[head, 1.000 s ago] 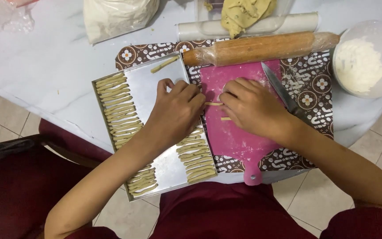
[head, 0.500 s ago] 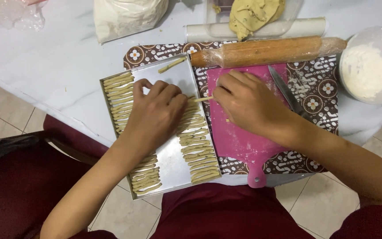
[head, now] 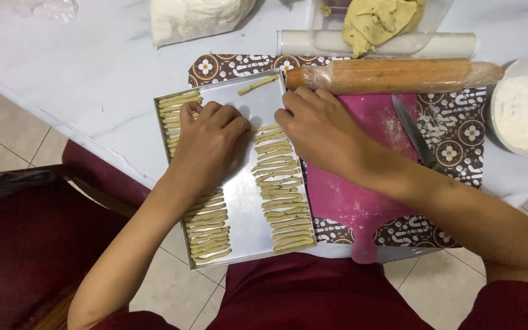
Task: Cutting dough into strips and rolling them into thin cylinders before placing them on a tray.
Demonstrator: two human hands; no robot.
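Observation:
A metal baking tray [head: 242, 208] lies on the table edge with two columns of thin dough strips [head: 282, 201]. My left hand [head: 209, 143] rests knuckles up over the left column, its fingertips at the left end of the topmost strip [head: 266, 128] of the right column. My right hand [head: 319, 131] reaches over from the pink cutting board [head: 362, 195] and pinches the right end of that same strip. The strip lies low on the tray between the two hands. One single strip [head: 256, 85] lies apart at the tray's far edge.
A wooden rolling pin [head: 392, 75] lies across the board's far end, a knife [head: 414, 131] on its right side. A bowl of flour [head: 527, 110] stands at right. Behind are a clear container of dough [head: 380, 21], a white bag [head: 197, 18] and a patterned mat [head: 459, 140].
Both hands have moved left from the pink board onto the tray, carrying one dough strip between them to the top of the right column.

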